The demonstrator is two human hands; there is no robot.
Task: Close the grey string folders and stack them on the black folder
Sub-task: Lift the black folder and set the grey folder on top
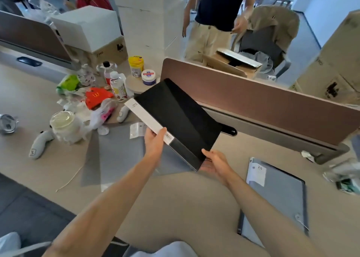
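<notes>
I hold a black folder (179, 118) with a white spine label tilted above the desk. My left hand (154, 143) grips its spine near the barcode. Cupped under the near corner, my right hand (213, 162) has its thumb on top. Beneath the folder a grey string folder (116, 155) lies spread flat on the desk, partly hidden. A second grey string folder (276, 196) with a white label lies flat at the right, apart from both hands.
Bottles, jars, wrappers, a glass jar (63, 123) and two white controllers clutter the desk's left. A brown divider panel (263, 99) runs behind the folder. A person in beige shorts (208, 23) stands beyond it by cardboard boxes. Crumpled packaging (342, 177) sits far right.
</notes>
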